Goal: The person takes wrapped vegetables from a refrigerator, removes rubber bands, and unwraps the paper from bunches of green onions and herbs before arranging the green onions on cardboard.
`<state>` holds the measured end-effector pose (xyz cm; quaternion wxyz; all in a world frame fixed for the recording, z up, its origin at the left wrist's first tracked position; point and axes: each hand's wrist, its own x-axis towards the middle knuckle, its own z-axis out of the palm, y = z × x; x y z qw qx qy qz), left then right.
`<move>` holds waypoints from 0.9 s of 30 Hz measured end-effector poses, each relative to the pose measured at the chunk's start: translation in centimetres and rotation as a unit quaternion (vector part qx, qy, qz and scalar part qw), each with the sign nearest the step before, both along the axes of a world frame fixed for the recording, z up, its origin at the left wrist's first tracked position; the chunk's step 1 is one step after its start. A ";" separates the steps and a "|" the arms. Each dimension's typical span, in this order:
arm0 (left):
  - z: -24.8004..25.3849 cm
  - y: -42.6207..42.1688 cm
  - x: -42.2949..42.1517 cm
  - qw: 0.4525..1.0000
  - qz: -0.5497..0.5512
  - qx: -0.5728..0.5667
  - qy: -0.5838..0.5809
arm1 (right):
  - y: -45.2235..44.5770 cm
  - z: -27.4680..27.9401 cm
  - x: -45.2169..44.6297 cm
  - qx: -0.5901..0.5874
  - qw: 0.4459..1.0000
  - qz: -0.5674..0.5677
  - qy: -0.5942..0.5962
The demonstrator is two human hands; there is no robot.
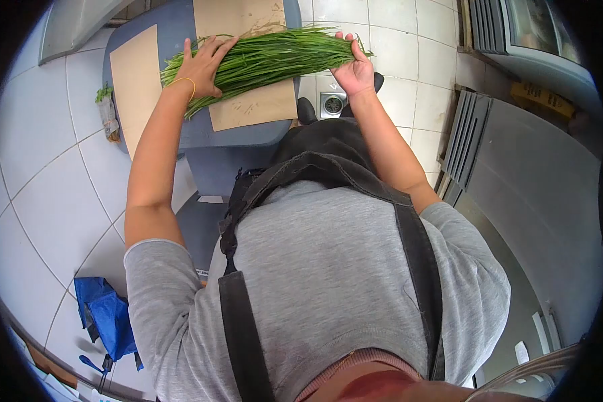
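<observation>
A long bunch of thin green chives [275, 59] lies across the table, with loose blades spreading at its left end. My left hand [204, 67], a yellow band at its wrist, rests over the left part of the bunch with fingers and thumb spread. At the other end, my right hand [354, 67] is turned palm up, fingers curled around the blade tips. Part of the contact there is hidden by the blades. Beneath the bunch are flat brown cardboard sheets [254, 110] on the grey-blue table [194, 137].
A small wrapped bundle of greens [107, 114] is at the table's left edge. A floor drain [332, 104] lies near my shoes. Grey appliances [536, 147] line the right side. A blue umbrella [107, 318] is on the left.
</observation>
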<state>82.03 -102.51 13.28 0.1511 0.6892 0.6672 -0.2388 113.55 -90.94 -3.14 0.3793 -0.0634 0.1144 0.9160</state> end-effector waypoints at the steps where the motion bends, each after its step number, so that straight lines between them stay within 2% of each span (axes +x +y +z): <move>1: 0.1 -0.2 0.1 1.000 -0.004 0.011 -0.013 | -0.3 0.1 0.3 -0.001 1.000 -0.007 0.000; 3: 0.0 -0.6 0.1 0.999 -0.004 0.023 -0.030 | -0.6 -0.1 1.1 -0.003 1.000 -0.022 0.002; 6: -0.2 -0.7 0.2 0.999 0.000 0.022 -0.029 | -0.2 -0.7 2.2 -0.060 0.991 -0.083 -0.084; 10: 0.0 -1.2 0.3 0.999 -0.009 0.034 -0.016 | 1.5 -1.2 4.9 -0.029 0.977 -0.102 -0.186; 13: 0.4 -2.0 0.3 0.998 -0.017 0.062 -0.017 | 2.4 -0.6 7.6 -0.039 0.908 -0.049 -0.413; 14: 0.6 -2.5 0.4 0.997 -0.016 0.071 -0.017 | 2.5 -0.8 8.4 0.004 0.845 0.004 -0.534; 16: 1.3 -3.5 0.9 0.993 -0.012 0.112 -0.020 | 2.7 -1.7 10.4 0.112 0.665 0.114 -0.730; 17: 1.6 -4.1 1.3 0.991 -0.009 0.133 -0.020 | 2.5 -2.1 11.0 0.182 0.554 0.142 -0.800; 19: 2.4 -5.9 2.3 0.972 -0.006 0.223 -0.069 | 2.0 -2.8 12.1 0.308 0.296 0.186 -0.885; 20: 2.6 -6.9 2.7 0.959 -0.004 0.267 -0.092 | 1.9 -3.0 12.3 0.335 0.266 0.174 -0.887; 23: 0.6 -11.7 3.8 0.956 -0.014 0.271 -0.112 | 1.1 -1.6 10.7 0.406 0.208 0.118 -0.882; 26: -1.5 -15.3 5.1 0.957 -0.010 0.268 -0.107 | -0.6 2.9 6.4 0.560 0.187 -0.039 -0.806; 27: -2.3 -16.1 5.3 0.955 0.004 0.277 -0.105 | -1.4 4.7 4.4 0.611 0.192 -0.055 -0.766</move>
